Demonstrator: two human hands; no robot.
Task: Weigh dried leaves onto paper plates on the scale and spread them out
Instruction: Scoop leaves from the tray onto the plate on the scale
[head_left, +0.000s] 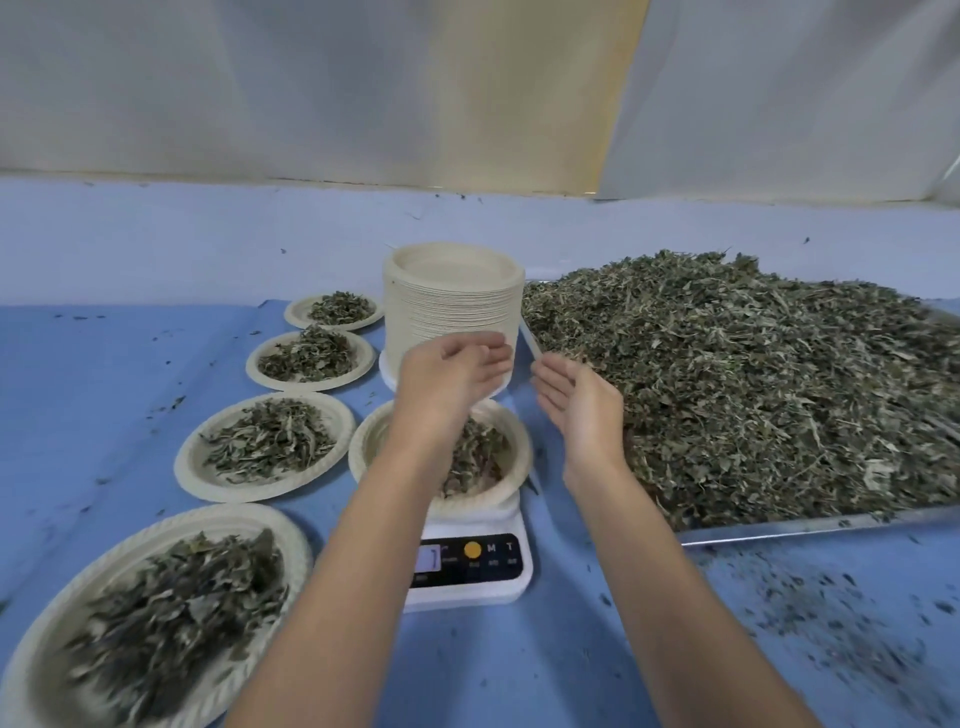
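A white digital scale (467, 571) stands in front of me with a paper plate (511, 470) of dried leaves (475, 457) on it. My left hand (449, 382) hovers above that plate, palm turned right, fingers relaxed and holding nothing. My right hand (576, 402) hovers just right of the plate, palm facing left, also with nothing in it. A big heap of dried leaves (737, 384) fills a metal tray (810, 525) at the right. Behind the scale rises a tall stack of unused paper plates (452, 296).
Several filled paper plates lie in a line to the left, the nearest (150, 623) at the bottom left, another (265, 447) beside the scale. Leaf crumbs (831, 613) are strewn on the blue table cover (104, 374). A white curtain hangs behind.
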